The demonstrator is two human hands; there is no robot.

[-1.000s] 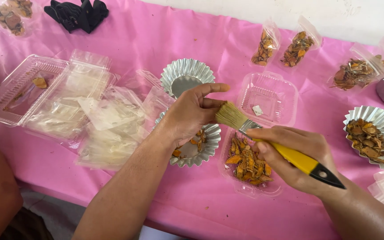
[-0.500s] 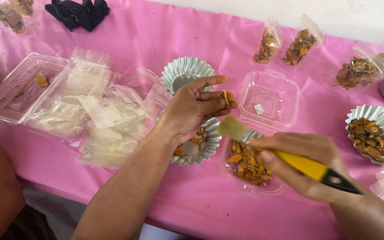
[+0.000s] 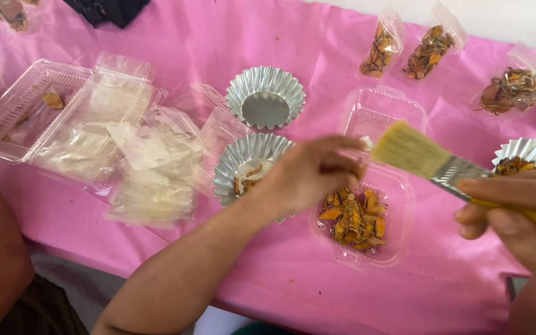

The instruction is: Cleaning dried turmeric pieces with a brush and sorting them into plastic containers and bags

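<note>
My left hand (image 3: 308,174) hovers over a clear plastic tub (image 3: 398,248) of dried orange pieces (image 3: 355,217). Its fingertips are pinched together on a small dried piece, which blur mostly hides. My right hand (image 3: 510,214) grips the yellow handle of a flat paintbrush (image 3: 414,149). The bristles are right beside my left fingertips. Under my left wrist stands a fluted foil cup (image 3: 237,167) with a few orange bits in it.
An empty foil cup (image 3: 265,99) and an empty clear tub (image 3: 383,111) stand behind. Small bags of dried pieces (image 3: 379,49) (image 3: 429,53) (image 3: 513,90) line the back. Another filled foil cup (image 3: 531,155) is at right. Clear lids and bags (image 3: 150,167) and a clamshell box (image 3: 26,108) lie left on the pink cloth.
My left hand moved right from the foil cup to above the clear tub with a piece pinched. The brush swung up so its bristles meet my left fingertips.
</note>
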